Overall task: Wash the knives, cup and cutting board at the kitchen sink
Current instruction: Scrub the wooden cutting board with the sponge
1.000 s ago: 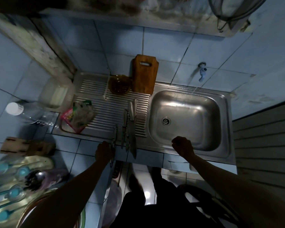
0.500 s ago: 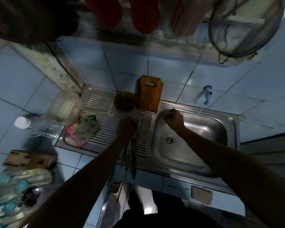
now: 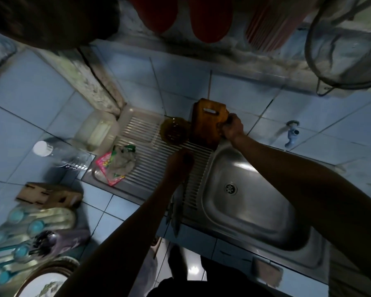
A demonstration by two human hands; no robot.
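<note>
We see the right hand (image 3: 231,126) reaching to the back of the drainboard (image 3: 141,151), its fingers curled round the right edge of the wooden cutting board (image 3: 206,123). The board stands upright against the tiled wall (image 3: 180,82), its handle slot at the top, its lower edge on the ridged drainboard.

Just left of that grip, touching or nearly touching the board, sits the amber cup (image 3: 174,131) on the drainboard. Right of the grip, well apart, the blue tap (image 3: 291,133) juts from the wall. Below the grip and toward us lies the steel sink (image 3: 266,211), with its drain visible in the basin.

The left hand (image 3: 179,162) rests over the ridges near the sink's left rim, below and left of the grip. Its fingers look curled, at the handles of the knives (image 3: 175,213); the light is too dim for us to tell whether it holds them. The blades run from under this hand toward the front edge of the counter.

Further left of both hands: a crumpled pink packet (image 3: 114,166) at the drainboard's left end, a clear plastic bottle (image 3: 60,154) with a white cap lying on the tiles, a pale tub (image 3: 96,133), and a wooden knife block (image 3: 49,195).
</note>
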